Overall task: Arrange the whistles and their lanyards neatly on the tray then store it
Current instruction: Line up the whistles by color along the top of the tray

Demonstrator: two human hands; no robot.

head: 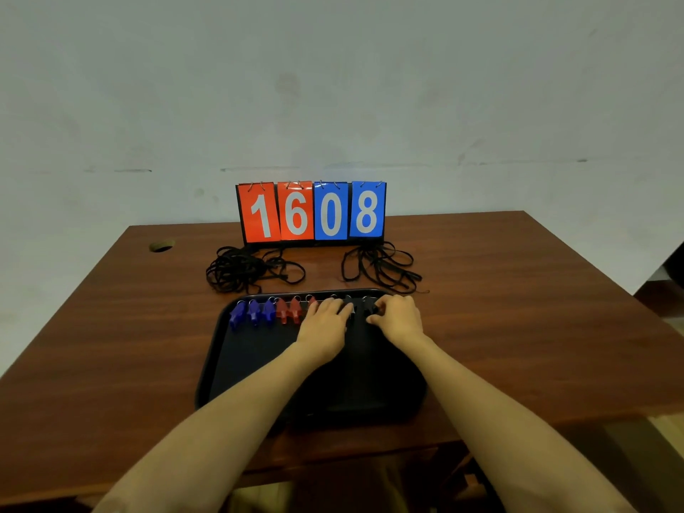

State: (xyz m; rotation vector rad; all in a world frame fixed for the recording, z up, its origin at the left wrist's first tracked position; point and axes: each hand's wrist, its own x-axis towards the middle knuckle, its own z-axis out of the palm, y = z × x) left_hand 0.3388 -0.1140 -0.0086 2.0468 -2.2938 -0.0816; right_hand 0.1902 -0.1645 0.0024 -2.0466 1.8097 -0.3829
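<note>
1. Whistles sit in one row along the far edge of the tray, just below the middle of the frame: three blue whistles (253,312) at the left end of the row, then red whistles (289,311), of which two show fully and a third peeks out at the left hand's knuckles.
2. Black whistles (370,307) continue the row to the right; they blend into the dark tray and the hands cover them, so their count cannot be told.
3. Small metal rings show at the top of several whistles, pointing toward the far rim.
4. Left hand (325,325) lies palm down over the middle of the row, fingers stretched forward and close together, tips resting on the whistles near the red-black boundary; whether it pinches anything cannot be told.
5. Right hand (398,316) is curled at the right end of the row, fingers bent narrow around a black whistle there, thumb tucked toward the left.
6. One black tray (259,368) rests on the table in the lower centre, its near part bare.
7. Two piles of black lanyards lie on the table beyond the tray, apart from it: the left lanyard pile (248,270) and the right lanyard pile (383,268).
8. One flip scoreboard (311,212) stands behind the piles, two red cards and two blue, reading 1608.
9. One brown wooden table (518,309) carries everything, with a round hole (161,246) at its upper left.
</note>
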